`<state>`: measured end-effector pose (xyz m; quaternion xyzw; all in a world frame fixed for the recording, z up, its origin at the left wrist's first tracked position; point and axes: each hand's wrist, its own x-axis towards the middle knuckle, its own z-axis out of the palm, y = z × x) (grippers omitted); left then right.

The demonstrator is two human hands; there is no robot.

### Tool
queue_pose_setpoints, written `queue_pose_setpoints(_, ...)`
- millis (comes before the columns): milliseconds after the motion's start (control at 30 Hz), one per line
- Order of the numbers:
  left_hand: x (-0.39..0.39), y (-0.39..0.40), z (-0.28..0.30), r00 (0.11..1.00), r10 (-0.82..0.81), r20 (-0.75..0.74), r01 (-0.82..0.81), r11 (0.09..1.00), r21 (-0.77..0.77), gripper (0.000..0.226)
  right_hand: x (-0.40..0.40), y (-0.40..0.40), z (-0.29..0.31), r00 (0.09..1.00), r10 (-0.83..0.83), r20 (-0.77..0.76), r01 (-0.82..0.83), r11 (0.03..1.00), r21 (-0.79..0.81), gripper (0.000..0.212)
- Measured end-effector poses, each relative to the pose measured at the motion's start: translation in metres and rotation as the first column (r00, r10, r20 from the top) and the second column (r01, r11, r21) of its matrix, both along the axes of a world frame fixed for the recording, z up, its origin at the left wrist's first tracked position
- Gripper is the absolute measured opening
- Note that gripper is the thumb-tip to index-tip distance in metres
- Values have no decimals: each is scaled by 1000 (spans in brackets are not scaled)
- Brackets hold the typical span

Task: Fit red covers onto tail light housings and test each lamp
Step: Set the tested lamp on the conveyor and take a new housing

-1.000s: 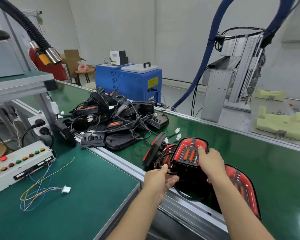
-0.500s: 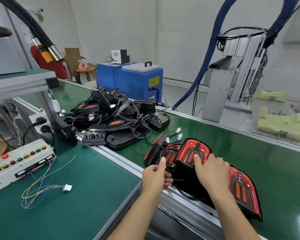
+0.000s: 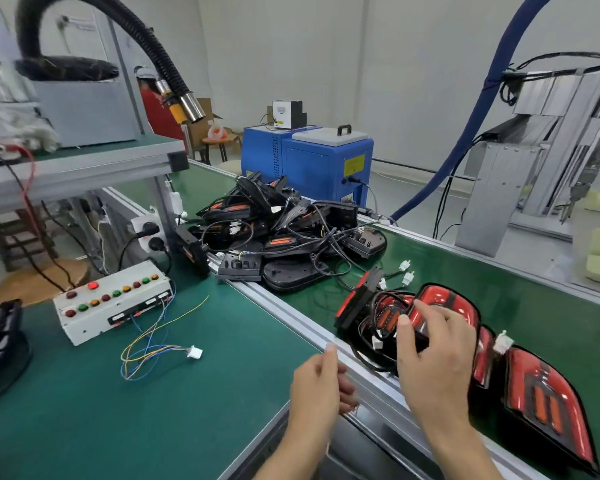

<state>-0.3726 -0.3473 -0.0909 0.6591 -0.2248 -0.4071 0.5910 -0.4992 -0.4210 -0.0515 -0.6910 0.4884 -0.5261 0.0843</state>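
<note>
**Setting a covered lamp down among the finished ones**

Resting on the conveyor belt (image 3: 499,285), the covered tail light (image 3: 447,304) now lies under the right hand (image 3: 430,355), whose grip has slackened: fingers spread over the lamp's near edge, touching rather than clamping. Half a second ago that hand was pressing the lamp from above; 1 second ago it held the lamp raised. The left hand (image 3: 317,382) has let go of the cable it was pinching and come back toward the counter (image 3: 118,393), its grip loosely curled and holding nothing. Another red-covered lamp (image 3: 548,403) lies just to the right of the right hand, and 1 more (image 3: 355,301) leans upright just beyond and left of it. The test box (image 3: 113,301) and its white plug (image 3: 194,352) sit well to the left of the left hand. Judging by this, 1 unit is being released, and the bare housings (image 3: 278,230) piled further off await covers.
</note>
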Motion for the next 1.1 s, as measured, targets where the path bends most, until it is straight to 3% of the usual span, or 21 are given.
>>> queue_pose_setpoints(133, 38, 49, -3, 992, 119, 37, -118, 993, -18, 42, 69, 53, -15, 920, 390, 45, -392, 918, 53, 26)
queue_pose_setpoints(267, 91, 110, -10, 915, 273, 298, -298, 954, 41, 44, 140, 105, -41, 729, 680, 78, -659, 666, 349, 16)
queue_pose_setpoints(367, 127, 158, -17, 862, 361, 355, -416, 905, 90, 44, 186, 140, -52, 591, 801, 100, -736, 484, 474, 12)
queue_pose_setpoints(567, 177, 238, -18, 780, 449, 435, -558, 814, 161, 33, 256, 200, -57, 389, 913, 126, -792, 262, 551, 10)
queue_pose_setpoints(700, 202, 274, -4, 709, 472, 524, -627, 762, 161, 26, 291, 226, -58, 287, 953, 93, -823, 196, 533, 14)
queue_pose_setpoints(767, 219, 287, 7, 681, 533, 502, -665, 737, 119, 23, 303, 231, -62, 284, 954, 96, -826, 193, 529, 17)
queue_pose_setpoints(900, 270, 318, 30, 495, 696, 521, -828, 559, 41, 16, 310, 229, -72, 334, 935, 121, -805, 216, 553, 19)
queue_pose_setpoints(1000, 312, 344, 42, 364, 708, 605, -899, 438, 28, 10, 310, 230, -74, 351, 927, 131, -798, 224, 559, 23)
queue_pose_setpoints(1100, 351, 362, 43, 320, 669, 671, -935, 337, 110, 30, 311, 231, -73, 343, 930, 135, -805, 217, 552, 24)
